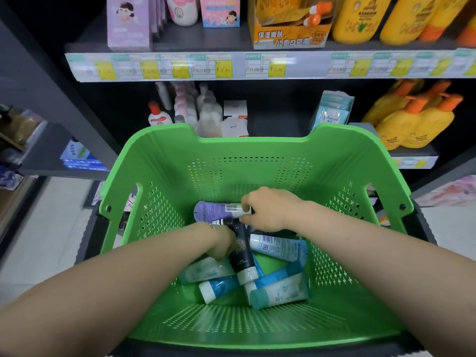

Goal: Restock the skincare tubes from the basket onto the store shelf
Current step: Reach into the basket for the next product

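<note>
Head view. On my monitor a green perforated plastic basket (334,176) fills the lower centre of the frame, and the skincare tubes lie loose on its floor.

The right hand (268,210), at centre frame, has its fingers curled round the cap end of a purple plastic tube with a barcode (219,211), which lies crosswise at the far side of the pile.

The left hand (221,243) reaches down just below it, against a black tube with a white cap (243,256). Its fingertips are hidden among the tubes, so I cannot tell whether it grips anything.

A white and blue tube (278,247) lies right of the black one.

The dark grey store shelf (309,65), edged with price labels, crosses the upper frame. Yellow bottles with orange caps (412,124) stand at the right edge.
</note>
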Demonstrator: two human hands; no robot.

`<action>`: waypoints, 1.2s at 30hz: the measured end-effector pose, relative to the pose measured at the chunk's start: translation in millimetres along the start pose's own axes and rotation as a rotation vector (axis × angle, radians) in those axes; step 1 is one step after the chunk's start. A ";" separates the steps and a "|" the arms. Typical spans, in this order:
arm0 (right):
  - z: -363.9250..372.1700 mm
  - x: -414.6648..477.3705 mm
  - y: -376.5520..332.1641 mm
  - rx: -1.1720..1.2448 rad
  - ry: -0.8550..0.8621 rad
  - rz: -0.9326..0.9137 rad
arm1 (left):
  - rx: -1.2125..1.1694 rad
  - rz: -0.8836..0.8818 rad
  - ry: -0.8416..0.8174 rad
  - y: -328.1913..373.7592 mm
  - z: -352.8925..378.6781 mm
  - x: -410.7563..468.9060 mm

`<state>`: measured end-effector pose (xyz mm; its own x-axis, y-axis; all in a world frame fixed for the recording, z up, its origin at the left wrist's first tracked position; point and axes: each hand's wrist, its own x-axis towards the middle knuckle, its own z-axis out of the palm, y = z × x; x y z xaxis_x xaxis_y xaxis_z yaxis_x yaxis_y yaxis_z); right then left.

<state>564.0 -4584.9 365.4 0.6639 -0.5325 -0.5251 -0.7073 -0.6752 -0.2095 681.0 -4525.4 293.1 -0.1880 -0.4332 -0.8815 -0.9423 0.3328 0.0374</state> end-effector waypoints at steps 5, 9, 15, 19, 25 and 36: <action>1.5 1.8 1.7 -0.040 -0.017 0.041 | -0.089 0.021 -0.007 -12.9 -21.0 -5.8; 1.1 2.6 3.0 -0.068 -0.024 0.064 | -0.233 0.064 0.057 -24.3 -30.8 -1.5; 3.4 1.2 6.9 -0.123 -0.106 0.115 | -0.607 0.135 0.232 -37.0 -50.4 -21.8; -1.0 -1.9 13.8 -0.170 -0.151 0.178 | -0.749 0.167 0.308 -46.8 -58.4 -38.1; -4.2 2.9 17.8 0.021 -0.135 0.181 | -0.867 0.214 0.452 -55.4 -73.1 -69.0; -23.2 -2.4 13.6 0.649 0.050 0.007 | -1.198 0.248 0.728 -62.4 -83.6 -128.0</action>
<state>558.4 -4604.6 383.0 0.6579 -0.5697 -0.4925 -0.7044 -0.2342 -0.6700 740.6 -4560.7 443.0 -0.1324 -0.9188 -0.3719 -0.4570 -0.2764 0.8454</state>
